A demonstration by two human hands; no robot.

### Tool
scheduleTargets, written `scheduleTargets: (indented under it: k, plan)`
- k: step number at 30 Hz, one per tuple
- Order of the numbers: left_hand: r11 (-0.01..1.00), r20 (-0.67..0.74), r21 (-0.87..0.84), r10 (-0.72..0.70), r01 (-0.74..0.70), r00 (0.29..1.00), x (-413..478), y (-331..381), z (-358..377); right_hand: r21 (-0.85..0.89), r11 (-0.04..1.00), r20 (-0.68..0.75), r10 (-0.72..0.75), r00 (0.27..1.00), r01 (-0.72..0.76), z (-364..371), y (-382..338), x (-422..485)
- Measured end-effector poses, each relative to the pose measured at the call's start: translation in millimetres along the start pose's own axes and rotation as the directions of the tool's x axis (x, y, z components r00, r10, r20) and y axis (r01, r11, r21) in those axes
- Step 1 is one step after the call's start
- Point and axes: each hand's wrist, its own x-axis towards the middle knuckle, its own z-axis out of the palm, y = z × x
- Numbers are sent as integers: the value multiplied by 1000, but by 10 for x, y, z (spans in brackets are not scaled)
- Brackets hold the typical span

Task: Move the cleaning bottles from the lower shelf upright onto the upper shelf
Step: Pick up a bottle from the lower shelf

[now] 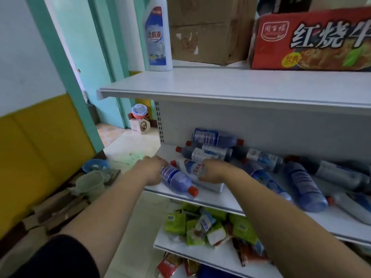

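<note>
Reach: outstretched to lower shelf, both sides.
Left hand: grips base of blue bottle lying at shelf's front edge.
Right hand: fingers curled over white bottle farther in on shelf.

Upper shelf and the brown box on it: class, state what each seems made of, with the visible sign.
Upper shelf: probably painted metal, smooth pale grey, soft sheen, thin folded front lip. Brown box: likely cardboard, matte, creased, torn label patches.
</note>
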Motion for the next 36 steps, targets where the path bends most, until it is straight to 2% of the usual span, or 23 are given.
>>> scheduleTargets:
  k: [6, 14, 17, 22, 25, 27, 29, 30, 31, 32, 36]
  plan:
    - [980, 55, 91, 175, -180, 983, 302, -93, 110, -128, 990, 43, 66, 997, -60, 123, -51, 162]
    - [963, 52, 103, 247, -251, 968, 572, -91, 240, -235, 966, -44, 99, 994, -107, 240, 62, 399]
    - [970, 74, 25, 239, -242, 968, 610, -150, 289, -276, 954, -4, 120, 993, -116, 221, 68, 433]
    - [977, 78, -137, 173, -162, 982, 580, -285, 298, -186, 975, 14, 126, 992, -121, 168, 35, 461]
    - [921, 25, -374, 132, -113, 991, 557, -405, 259, -221, 966, 9, 139, 990, -133, 183, 19, 469]
    - [795, 24, -607, 35, -14, 999, 520, -463, 237, -233, 958, -2, 174, 985, -169, 252, 32, 479]
    - [487, 117, -866, -21, 112, 993, 465, -458, 230, -160, 964, 13, 218, 976, -213, 315, 46, 481]
    - [325, 166, -931, -26, 165, 986, 447, -425, 223, -98, 970, 23, 226, 974, -223, 331, 55, 475]
    - [201, 196, -959, -30, 198, 980, 434, -390, 213, -38, 972, 32, 231, 972, -230, 346, 54, 462]
    - [119, 212, -969, -46, 216, 976, 429, -365, 203, 5, 970, 37, 241, 970, -242, 361, 47, 440]
    - [-87, 248, -967, -108, 239, 963, 430, -311, 145, 110, 963, 23, 244, 970, -245, 481, 7, 343]
